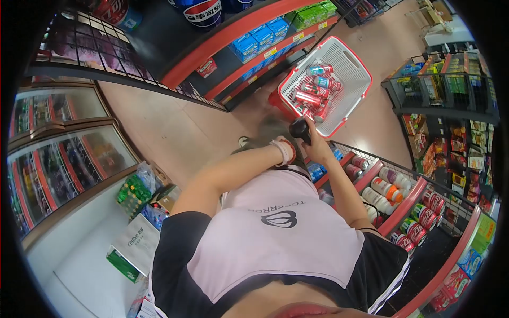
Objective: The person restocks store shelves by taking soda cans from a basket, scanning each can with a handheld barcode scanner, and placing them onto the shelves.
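Note:
A white basket with a red rim (356,59) stands on the floor ahead, with several mostly red drink cans (308,99) in its lower part; some have blue labels. My right hand (316,147) is at the basket's near corner, its fingers closed around a rounded black object (299,129). Whether that object belongs to the basket is unclear. My left forearm crosses in front of my body, with a light band at the wrist. The left hand's fingers are hidden beyond the wrist, close to the black object.
A shelf with red edges (231,41) holds blue and green boxes at the upper left. Close on the right, another rack (408,209) holds cans and bottles. Glass-door coolers (58,169) line the left side. Packaged goods fill a far-right shelf (442,106).

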`<action>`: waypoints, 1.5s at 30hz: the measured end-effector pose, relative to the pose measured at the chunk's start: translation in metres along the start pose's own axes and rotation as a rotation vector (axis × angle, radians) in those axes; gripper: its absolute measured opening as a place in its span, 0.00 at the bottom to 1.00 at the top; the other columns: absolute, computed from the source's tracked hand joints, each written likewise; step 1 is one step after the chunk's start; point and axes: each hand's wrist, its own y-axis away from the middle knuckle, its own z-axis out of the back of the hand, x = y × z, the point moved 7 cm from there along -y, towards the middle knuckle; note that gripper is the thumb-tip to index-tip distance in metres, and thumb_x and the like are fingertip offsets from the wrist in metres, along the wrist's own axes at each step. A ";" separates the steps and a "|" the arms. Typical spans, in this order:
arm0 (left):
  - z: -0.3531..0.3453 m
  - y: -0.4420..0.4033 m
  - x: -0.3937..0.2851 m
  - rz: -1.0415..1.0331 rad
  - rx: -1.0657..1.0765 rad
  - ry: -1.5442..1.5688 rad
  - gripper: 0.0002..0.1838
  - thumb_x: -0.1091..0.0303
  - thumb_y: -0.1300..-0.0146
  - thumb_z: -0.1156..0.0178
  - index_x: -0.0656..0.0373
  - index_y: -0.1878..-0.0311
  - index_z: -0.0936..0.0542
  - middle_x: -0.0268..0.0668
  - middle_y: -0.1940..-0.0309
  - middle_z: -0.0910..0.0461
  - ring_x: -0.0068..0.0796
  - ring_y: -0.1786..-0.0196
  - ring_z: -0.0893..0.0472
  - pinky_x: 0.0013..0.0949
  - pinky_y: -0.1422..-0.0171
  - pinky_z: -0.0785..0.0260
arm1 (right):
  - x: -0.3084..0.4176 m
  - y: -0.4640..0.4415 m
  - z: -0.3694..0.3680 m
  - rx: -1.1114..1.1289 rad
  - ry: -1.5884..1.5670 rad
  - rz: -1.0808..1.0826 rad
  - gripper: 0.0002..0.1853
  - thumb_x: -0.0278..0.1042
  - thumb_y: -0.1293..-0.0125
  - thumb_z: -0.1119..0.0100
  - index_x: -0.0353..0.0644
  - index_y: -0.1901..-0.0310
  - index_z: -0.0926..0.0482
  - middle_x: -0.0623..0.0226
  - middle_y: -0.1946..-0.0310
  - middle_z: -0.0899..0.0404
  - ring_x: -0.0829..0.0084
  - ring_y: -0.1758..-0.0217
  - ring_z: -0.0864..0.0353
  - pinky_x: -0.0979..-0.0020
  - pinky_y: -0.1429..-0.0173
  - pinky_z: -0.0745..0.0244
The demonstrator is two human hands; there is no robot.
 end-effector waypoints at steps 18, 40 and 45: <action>-0.061 -0.024 -0.014 -0.191 0.116 0.206 0.15 0.63 0.43 0.45 0.58 0.59 0.14 0.51 0.52 0.18 0.52 0.50 0.18 0.44 0.49 0.25 | -0.021 -0.003 0.000 -0.223 -0.225 -0.224 0.46 0.30 0.44 0.41 0.50 0.27 0.56 0.34 0.50 0.24 0.38 0.47 0.23 0.51 0.41 0.30; -0.039 -0.061 0.009 0.034 0.165 0.173 0.12 0.65 0.50 0.35 0.57 0.62 0.13 0.44 0.59 0.15 0.43 0.56 0.16 0.44 0.55 0.23 | -0.156 -0.085 0.024 -0.157 -0.057 -0.482 0.42 0.38 0.42 0.39 0.43 0.30 0.51 0.34 0.52 0.23 0.39 0.47 0.23 0.52 0.41 0.29; 0.004 -0.054 -0.008 0.004 0.084 0.173 0.11 0.66 0.46 0.38 0.58 0.62 0.13 0.46 0.62 0.15 0.43 0.57 0.15 0.42 0.57 0.22 | -0.191 -0.110 0.010 -0.073 -0.045 -0.477 0.42 0.38 0.43 0.38 0.41 0.31 0.51 0.34 0.51 0.23 0.40 0.45 0.24 0.53 0.40 0.29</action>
